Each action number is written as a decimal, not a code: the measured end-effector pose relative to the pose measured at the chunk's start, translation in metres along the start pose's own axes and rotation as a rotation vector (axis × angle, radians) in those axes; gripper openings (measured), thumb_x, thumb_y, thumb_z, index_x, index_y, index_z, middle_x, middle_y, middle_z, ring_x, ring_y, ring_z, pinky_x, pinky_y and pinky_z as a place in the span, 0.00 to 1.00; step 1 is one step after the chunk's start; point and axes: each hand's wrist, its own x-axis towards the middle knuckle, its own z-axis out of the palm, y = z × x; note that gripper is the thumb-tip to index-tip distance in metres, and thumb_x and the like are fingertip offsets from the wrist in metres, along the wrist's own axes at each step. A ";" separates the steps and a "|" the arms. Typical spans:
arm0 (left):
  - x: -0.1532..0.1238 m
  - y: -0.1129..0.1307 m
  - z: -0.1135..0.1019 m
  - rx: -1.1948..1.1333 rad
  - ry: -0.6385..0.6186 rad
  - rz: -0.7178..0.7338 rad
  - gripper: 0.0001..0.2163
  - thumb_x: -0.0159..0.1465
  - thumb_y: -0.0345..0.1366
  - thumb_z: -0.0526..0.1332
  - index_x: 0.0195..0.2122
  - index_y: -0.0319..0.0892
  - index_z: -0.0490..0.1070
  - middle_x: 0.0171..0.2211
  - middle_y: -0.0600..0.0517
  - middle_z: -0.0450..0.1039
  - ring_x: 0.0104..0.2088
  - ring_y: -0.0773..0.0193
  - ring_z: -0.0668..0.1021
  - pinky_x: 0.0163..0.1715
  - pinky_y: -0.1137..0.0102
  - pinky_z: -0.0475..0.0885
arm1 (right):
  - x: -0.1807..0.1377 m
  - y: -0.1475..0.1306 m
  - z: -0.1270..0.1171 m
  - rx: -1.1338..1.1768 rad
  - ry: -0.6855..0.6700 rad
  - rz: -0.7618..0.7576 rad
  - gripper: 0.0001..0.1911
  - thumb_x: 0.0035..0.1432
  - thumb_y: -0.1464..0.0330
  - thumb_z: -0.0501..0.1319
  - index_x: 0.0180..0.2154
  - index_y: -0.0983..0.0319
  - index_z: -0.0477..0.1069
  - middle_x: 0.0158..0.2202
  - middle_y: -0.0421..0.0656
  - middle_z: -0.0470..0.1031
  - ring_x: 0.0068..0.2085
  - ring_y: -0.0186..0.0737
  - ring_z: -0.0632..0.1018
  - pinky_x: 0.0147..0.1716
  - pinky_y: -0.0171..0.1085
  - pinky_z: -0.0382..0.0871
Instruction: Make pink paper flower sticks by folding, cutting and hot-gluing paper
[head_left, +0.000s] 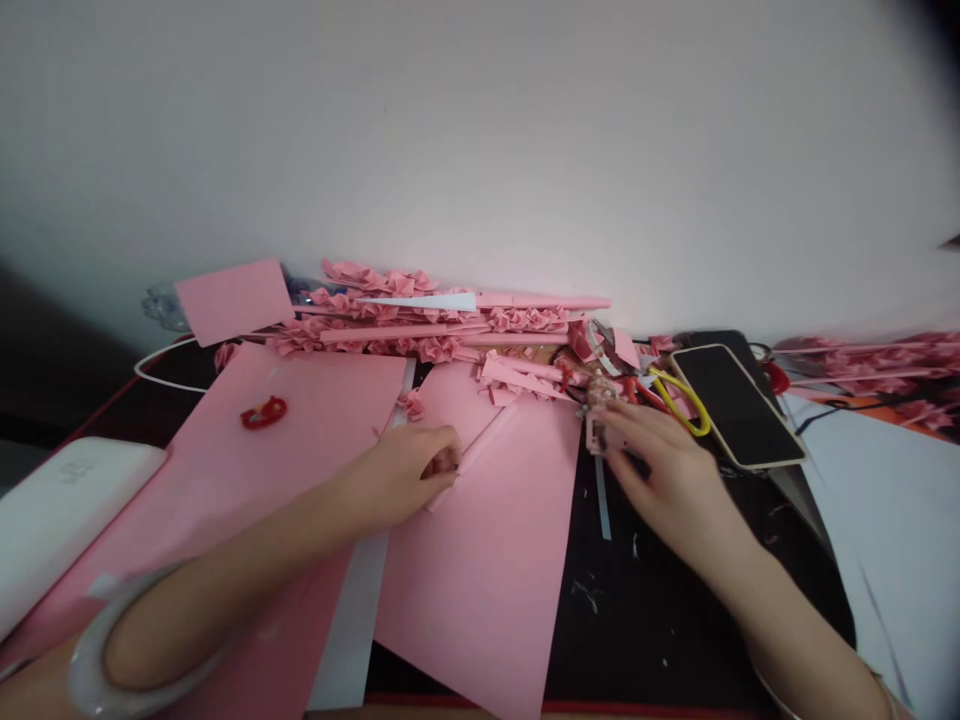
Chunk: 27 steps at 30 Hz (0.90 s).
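Note:
My left hand (420, 462) is closed, its fingers curled round the lower part of a thin pink rolled paper stick (489, 438). The stick lies slantwise over a pink paper sheet (480, 590). On the right, my right hand (664, 455) has its fingers and thumb on a small pale pink object (595, 432), partly covered by the fingers; I cannot make out its kind. A narrow whitish strip (603, 500) lies below it. Yellow-handled scissors (690, 405) lie just beyond this hand. A small red tool (264, 413) rests on the left pink sheet (330, 390).
Pink paper flower stems (405, 335) are piled along the wall, with more flower stems (885, 362) at far right. A phone (739, 405) lies right of the scissors. White paper (892, 520) covers the right side. A white power bank (71, 510) sits at left.

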 end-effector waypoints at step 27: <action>-0.002 0.006 0.018 0.427 0.034 0.156 0.20 0.64 0.28 0.48 0.56 0.41 0.62 0.39 0.47 0.72 0.40 0.59 0.75 0.36 0.68 0.70 | 0.000 0.040 0.009 -0.086 -0.110 0.321 0.15 0.47 0.70 0.56 0.40 0.63 0.64 0.37 0.51 0.74 0.39 0.53 0.75 0.35 0.44 0.69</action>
